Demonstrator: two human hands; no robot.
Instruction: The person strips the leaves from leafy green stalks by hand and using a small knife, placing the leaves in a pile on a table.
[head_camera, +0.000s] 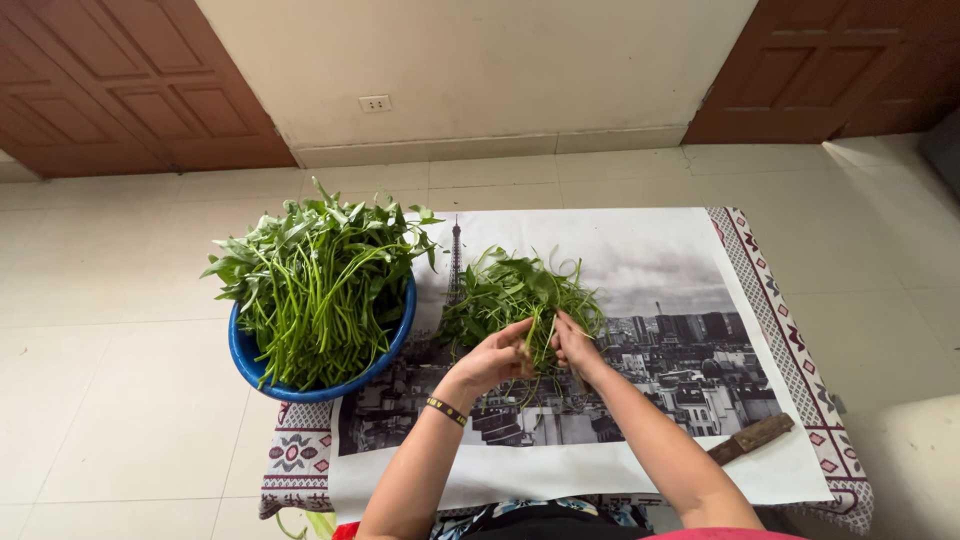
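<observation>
Two hands, left hand (497, 358) and right hand (573, 345), fingers pinching one greens bunch (520, 292) mid-frame; one blue bowl (245, 355) left; knife (752, 438) blade hidden.

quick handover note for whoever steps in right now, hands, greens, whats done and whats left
Left hand: grip closed on a stem in the small bunch of greens on the printed cloth.
Right hand: pinching the same bunch from the other side.
Blue basin at the left edge of the cloth, heaped with long-stemmed greens.
Wooden-handled tool lies untouched to the right.
Done: only the small bunch is out.
Left: the heaped basin.
</observation>
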